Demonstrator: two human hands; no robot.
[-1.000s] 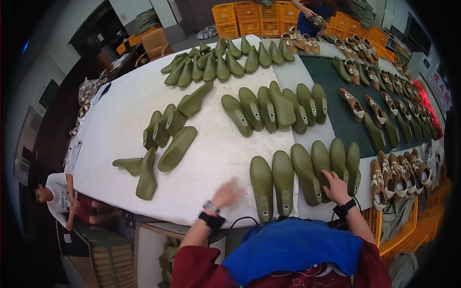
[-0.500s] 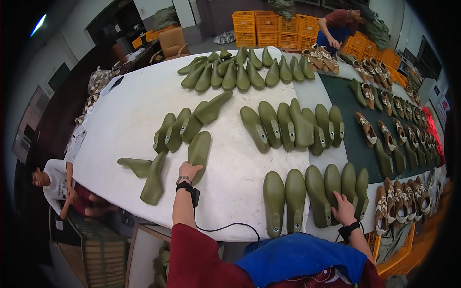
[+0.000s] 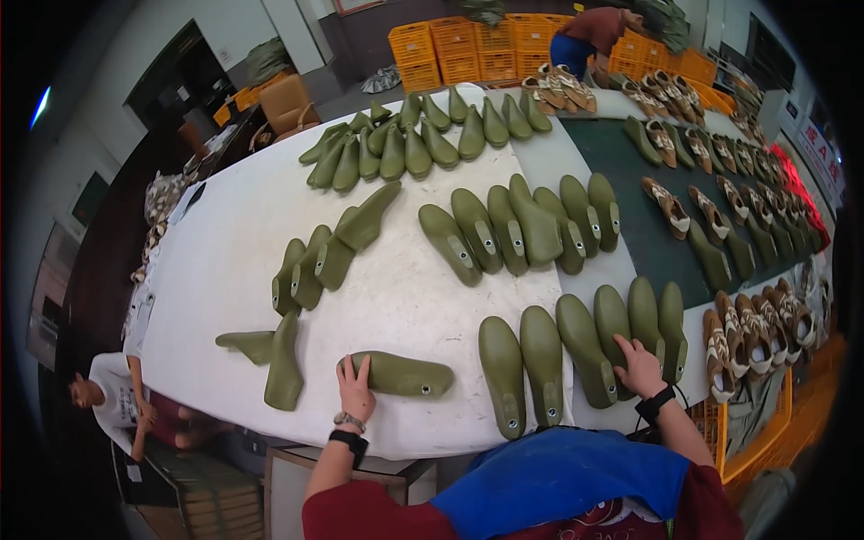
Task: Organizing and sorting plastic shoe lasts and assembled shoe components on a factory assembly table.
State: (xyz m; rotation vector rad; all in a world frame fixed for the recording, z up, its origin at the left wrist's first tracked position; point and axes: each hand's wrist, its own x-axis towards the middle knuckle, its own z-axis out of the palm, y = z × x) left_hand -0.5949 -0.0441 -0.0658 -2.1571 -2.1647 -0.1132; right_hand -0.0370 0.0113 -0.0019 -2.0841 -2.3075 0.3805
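Note:
My left hand is closed round one end of a green shoe last, which lies crosswise near the table's front edge. Its other end, with a metal-rimmed hole, points right. My right hand has its fingers over a green shoe last in the front row, gripping its side; part of that last is hidden under the hand. Several more lasts stand side by side in this row, among them the leftmost last. Left of my left hand, an upright-lying last touches another last.
More lasts form a middle row and a back cluster on the white table. Brown-and-white shoes and a green mat are at right. One person bends at the back; another sits at left.
The shoe last in my left hand has swung from pointing away to lying crosswise, nearer the front edge. My right hand stays at the front row. The whole view has shifted and tilted.

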